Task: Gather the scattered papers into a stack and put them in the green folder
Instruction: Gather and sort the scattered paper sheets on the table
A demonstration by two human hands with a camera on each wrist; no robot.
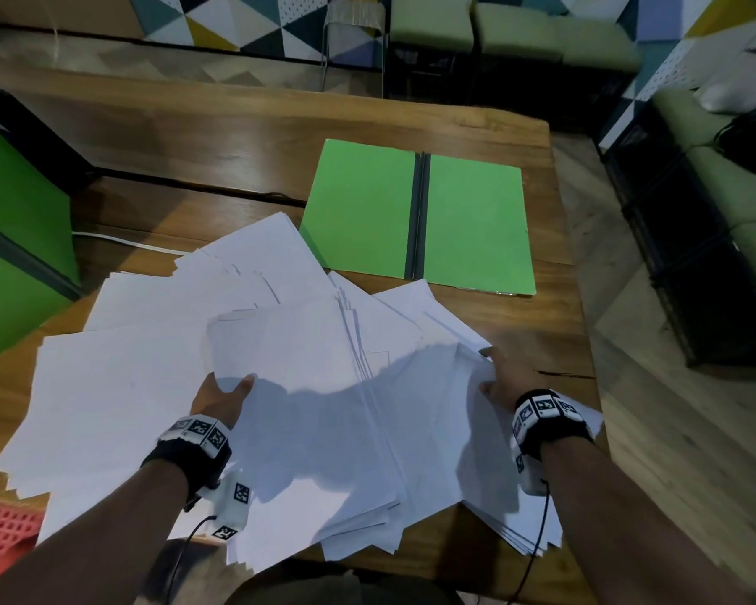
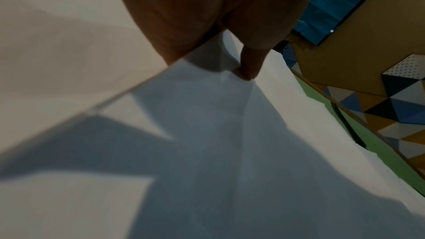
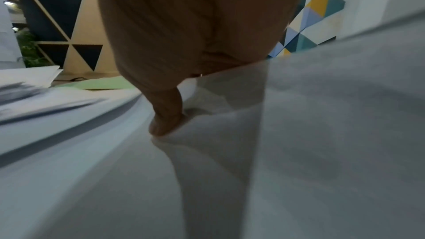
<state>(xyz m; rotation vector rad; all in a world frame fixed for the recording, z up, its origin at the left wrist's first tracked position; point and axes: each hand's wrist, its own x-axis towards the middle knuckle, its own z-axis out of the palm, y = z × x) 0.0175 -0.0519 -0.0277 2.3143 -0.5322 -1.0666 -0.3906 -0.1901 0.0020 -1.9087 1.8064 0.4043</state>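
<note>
The white papers (image 1: 280, 342) lie fanned over the wooden surface (image 1: 193, 137), just in front of the open green folder (image 1: 420, 216); some sheets overlap its near left corner. The folder lies flat, its dark spine pointing away from the person. The left hand (image 1: 221, 397) pinches a lifted bundle, thumb on top. The right hand (image 1: 498, 382) grips the papers' right edge. Behind the folder is a wall of coloured triangles (image 1: 236, 24).

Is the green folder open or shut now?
Open: the folder lies flat on the table, both green halves spread beside the dark spine, no papers inside.
</note>
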